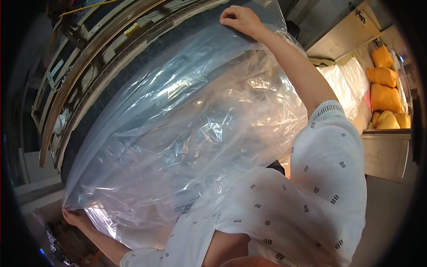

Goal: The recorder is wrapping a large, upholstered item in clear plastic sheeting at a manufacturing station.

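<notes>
A large clear plastic sheet [178, 120], wrinkled and shiny, spreads across the middle of the view and drapes toward my body. My left hand [72, 217], at the lower left, pinches the sheet's corner between thumb and fingers. Far up at the top, my right hand [242, 21] is closed in a pinch at the sheet's far edge, its arm stretched out over the plastic. Between the two hands the sheet's edge runs taut in a long line. Under it lies a dark flat surface [120, 82], seen as a strip along the far side.
Beyond the dark surface stands a long machine frame [84, 80] with rails and wires. Orange wrapped bundles [385, 98] sit on a shelf at right, near a wooden cabinet [344, 33]. More shiny plastic [344, 84] lies beside my right arm. Dark equipment [73, 244] stands below my left hand.
</notes>
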`<state>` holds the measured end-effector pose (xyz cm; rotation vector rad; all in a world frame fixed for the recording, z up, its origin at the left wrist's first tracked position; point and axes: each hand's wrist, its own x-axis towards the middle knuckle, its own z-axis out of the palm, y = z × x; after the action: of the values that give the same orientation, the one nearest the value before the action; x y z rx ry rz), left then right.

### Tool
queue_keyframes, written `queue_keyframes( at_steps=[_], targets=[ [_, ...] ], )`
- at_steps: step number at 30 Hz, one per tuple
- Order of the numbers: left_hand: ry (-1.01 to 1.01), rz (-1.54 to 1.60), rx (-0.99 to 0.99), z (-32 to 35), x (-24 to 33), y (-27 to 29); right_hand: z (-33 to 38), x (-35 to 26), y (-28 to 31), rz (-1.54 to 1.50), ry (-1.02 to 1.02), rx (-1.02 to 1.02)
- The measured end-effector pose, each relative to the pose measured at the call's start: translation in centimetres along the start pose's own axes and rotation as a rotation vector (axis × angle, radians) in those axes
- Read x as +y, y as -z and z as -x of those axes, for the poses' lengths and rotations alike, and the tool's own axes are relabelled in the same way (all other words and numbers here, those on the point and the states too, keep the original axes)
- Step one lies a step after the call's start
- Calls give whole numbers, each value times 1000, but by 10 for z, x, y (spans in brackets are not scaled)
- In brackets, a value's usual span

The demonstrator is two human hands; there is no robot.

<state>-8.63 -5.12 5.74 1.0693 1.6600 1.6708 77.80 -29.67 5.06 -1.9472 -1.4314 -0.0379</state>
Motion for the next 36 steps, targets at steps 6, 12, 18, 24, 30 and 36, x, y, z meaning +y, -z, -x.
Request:
queue_keyframes(
  at_steps=[6,12,18,24,30,36],
  targets=[
    [-60,-152,-122,21,30,96,-11,-14,-20,-93,-96,-32],
    [-7,-187,-114,-3,-8,148,-35,-19,-22,-229,81,-195],
    [-5,159,-156,-6,43,-17,-104,-7,86,-553,-84,380],
    [-588,-586,107,-13,-39,-150,-88,192,27,113,-24,320],
    [-236,-149,-6,-11,-12,-143,-106,142,-26,-179,-140,306],
    [-214,-153,-18,-20,-5,-168,-116,133,-23,-19,-206,291]
  ],
)
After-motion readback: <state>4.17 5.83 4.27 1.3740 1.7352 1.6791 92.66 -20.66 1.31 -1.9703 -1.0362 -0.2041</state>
